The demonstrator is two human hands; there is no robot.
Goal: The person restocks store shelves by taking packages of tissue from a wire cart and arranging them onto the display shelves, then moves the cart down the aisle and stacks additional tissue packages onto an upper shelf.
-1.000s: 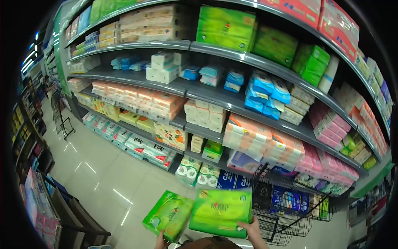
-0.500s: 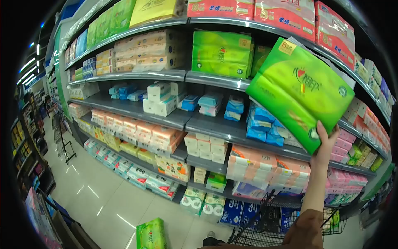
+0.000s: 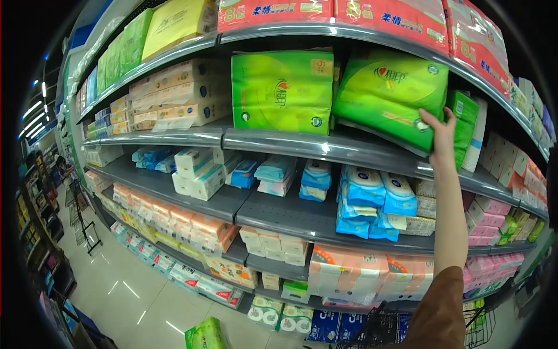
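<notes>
Since the earlier frame, a large green-and-yellow plastic-wrapped tissue pack (image 3: pixel 386 93) has moved from in front of the shelving up to a long grey metal shelf (image 3: pixel 325 149). The right hand (image 3: pixel 441 135), partly closed, grips its lower right corner, thumb against the front wrapper. It tilts down to the right, that corner jutting past the shelf's lip; whether it bears on the shelf, I cannot tell. Just left stands an upright bright-green plastic-wrapped pack (image 3: pixel 282 93); right, a narrow green plastic-wrapped block (image 3: pixel 465 125). Soft blue plastic wipes packets (image 3: pixel 366 189) lie one level below. A glossy green plastic pack (image 3: pixel 204 335) shows at the bottom edge; the left hand is out of view, its opening and hold impossible to tell
</notes>
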